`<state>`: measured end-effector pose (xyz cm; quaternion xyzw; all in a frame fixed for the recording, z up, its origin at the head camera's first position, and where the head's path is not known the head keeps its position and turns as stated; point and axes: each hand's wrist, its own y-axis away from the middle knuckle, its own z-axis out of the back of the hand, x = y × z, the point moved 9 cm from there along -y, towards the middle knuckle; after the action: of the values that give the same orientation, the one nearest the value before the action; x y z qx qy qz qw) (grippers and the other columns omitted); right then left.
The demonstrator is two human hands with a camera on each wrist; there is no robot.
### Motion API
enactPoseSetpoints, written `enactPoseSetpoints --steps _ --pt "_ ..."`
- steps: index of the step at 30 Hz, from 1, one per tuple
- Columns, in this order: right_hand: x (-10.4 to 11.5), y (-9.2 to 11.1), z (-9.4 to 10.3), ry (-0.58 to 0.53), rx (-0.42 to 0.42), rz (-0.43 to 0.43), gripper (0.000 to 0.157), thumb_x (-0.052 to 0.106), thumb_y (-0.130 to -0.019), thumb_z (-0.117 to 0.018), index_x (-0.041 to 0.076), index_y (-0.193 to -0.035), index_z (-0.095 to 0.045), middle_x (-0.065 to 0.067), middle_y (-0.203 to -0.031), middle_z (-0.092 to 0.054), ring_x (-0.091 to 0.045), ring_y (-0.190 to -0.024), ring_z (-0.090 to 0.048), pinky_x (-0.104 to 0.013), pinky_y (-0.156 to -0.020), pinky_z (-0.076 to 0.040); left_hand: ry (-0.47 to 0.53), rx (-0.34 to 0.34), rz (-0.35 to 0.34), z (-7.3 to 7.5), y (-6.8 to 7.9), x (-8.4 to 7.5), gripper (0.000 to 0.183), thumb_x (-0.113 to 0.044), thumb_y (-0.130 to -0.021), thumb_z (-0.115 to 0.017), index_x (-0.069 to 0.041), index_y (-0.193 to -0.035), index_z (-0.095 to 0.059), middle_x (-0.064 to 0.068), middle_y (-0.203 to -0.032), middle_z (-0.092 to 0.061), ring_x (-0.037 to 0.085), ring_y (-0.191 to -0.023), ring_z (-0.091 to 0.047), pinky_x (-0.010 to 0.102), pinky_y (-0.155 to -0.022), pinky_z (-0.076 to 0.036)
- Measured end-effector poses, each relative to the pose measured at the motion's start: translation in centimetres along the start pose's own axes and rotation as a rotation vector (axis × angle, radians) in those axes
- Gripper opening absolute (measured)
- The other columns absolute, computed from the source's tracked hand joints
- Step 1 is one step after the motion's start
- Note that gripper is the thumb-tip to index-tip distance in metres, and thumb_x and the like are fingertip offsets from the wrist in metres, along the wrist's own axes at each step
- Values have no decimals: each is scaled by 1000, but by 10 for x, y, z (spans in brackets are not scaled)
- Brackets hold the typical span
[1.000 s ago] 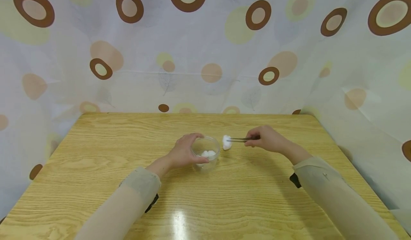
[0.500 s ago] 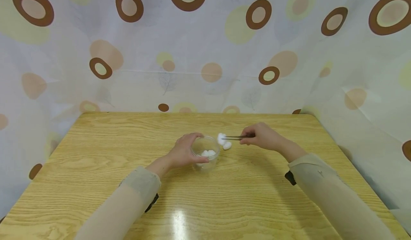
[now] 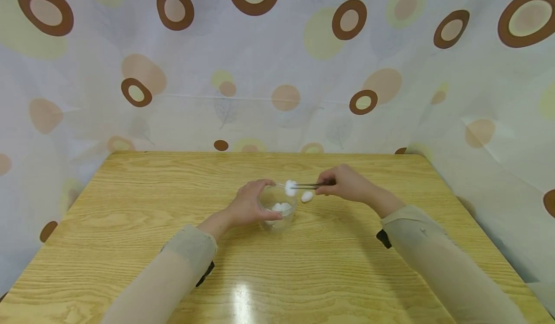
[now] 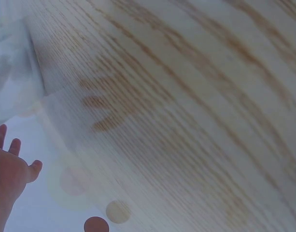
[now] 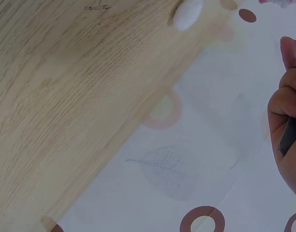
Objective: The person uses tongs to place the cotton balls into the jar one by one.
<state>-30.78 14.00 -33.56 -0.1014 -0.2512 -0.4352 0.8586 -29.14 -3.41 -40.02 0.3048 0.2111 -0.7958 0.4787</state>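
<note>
My left hand (image 3: 249,206) grips a clear plastic cup (image 3: 279,225) from its left side, thumb and fingers spread around the rim. White cotton balls (image 3: 282,207) show inside the cup. Between the finger and thumb of my right hand (image 3: 347,183) is a pair of metal tweezers (image 3: 308,186), pointing left. Their tips pinch a white cotton ball (image 3: 290,188), which overlaps the cup's right rim in the head view. Another cotton ball (image 3: 307,196) lies on the table just right of the cup. The right wrist view shows the tweezers' dark end (image 5: 288,137) in my curled fingers.
The wooden table (image 3: 173,184) reaches back to a hanging patterned curtain (image 3: 251,121). More of that curtain runs along the right side.
My right hand has moved left, carrying the pinched cotton ball to the cup's rim and uncovering the one on the table. The left hand and cup have stayed in place.
</note>
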Motion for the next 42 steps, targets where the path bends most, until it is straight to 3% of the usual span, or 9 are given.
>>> enactPoseSetpoints --steps 23,31,42 --pt "11 -14 -14 -21 23 33 9 19 -86 -66 11 -83 -70 1 -70 -64 -9 -54 -43 -23 -53 -38 -27 -24 8 0 -4 4 82 -48 -68 -78 -19 -136 -41 1 -139 -46 26 -134 -36 53 -112 -19" --pt "14 -15 -16 -41 29 40 10 17 -86 -65 8 -84 -70 -11 -76 -68 -9 -55 -47 -23 -53 -39 -42 -21 6 -1 -4 4 84 -48 -68 -78 -18 -137 -40 1 -140 -45 27 -134 -36 53 -112 -20" --pt "17 -16 -18 -35 29 50 9 17 -85 -67 8 -83 -71 -1 -69 -67 -9 -55 -49 -23 -53 -40 -36 -49 -31 1 -3 2 83 -49 -68 -78 -15 -134 -43 5 -138 -48 29 -131 -40 55 -108 -24"
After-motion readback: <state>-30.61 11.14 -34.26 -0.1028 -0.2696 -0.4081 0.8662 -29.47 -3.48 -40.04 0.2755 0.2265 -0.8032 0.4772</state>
